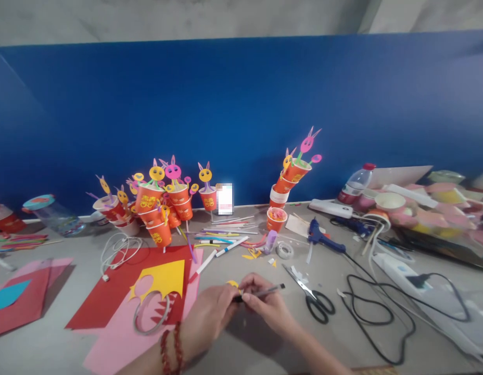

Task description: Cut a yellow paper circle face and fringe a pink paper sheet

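Observation:
My right hand (268,306) is closed around a slim grey pen (273,288); its dark end points toward my left fingers, and the other end sticks out to the right. My left hand (210,311) wears red bead bracelets and pinches a small yellow paper piece (232,284), mostly hidden behind the fingers. The hands meet just above the grey table. To their right lie black-handled scissors (312,296), open. On the left, a yellow paper sheet (167,276) with cut edges and a tape roll (137,315) rest on pink and red paper.
Decorated red paper cups (159,234) stand stacked at the back left, with another stack (284,185) right of centre. Markers (231,246) and coloured sticks lie between. A blue glue gun (325,239), black cable (376,284) and power strip (405,276) occupy the right.

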The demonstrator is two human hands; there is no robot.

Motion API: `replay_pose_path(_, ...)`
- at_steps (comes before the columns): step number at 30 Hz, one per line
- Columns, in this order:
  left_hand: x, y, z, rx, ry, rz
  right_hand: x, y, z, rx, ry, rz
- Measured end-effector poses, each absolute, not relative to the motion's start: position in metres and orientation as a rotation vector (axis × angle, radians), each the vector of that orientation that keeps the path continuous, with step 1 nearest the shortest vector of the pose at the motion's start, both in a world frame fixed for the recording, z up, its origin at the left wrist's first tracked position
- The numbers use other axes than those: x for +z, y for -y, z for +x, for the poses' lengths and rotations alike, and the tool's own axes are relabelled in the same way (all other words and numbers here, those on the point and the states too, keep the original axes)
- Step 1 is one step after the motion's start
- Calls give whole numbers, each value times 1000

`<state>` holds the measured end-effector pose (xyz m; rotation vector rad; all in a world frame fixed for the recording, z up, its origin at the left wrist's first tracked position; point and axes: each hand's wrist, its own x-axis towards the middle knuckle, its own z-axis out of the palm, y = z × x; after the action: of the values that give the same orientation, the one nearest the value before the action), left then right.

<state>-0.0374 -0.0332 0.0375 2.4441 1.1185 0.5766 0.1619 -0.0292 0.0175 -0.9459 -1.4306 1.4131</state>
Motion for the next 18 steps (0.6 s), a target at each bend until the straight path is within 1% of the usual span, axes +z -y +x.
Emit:
replay_pose_path(2, 39, 48, -34, 699, -1070, 2328, 23, 39, 151, 1448, 1307, -940)
replay_pose_path(4, 40, 54, -32, 719, -1113, 2279, 26, 47, 145, 1441, 1219, -967)
replay_pose_path(8, 41, 59, -30, 654, -1169, 2281, 26, 55, 142, 1446, 1149, -1050)
replay_pose_path(11, 45, 67, -30, 622, -1145, 2137, 30, 60, 144, 1402, 1110, -1111)
replay_pose_path(15, 64, 77, -31, 556, -1079, 1926, 37, 73, 143, 1382, 1037, -1137)
replay_pose_path(18, 81, 78, -30, 434, -1009, 1731, 41, 85, 138, 1409, 1043, -1158)
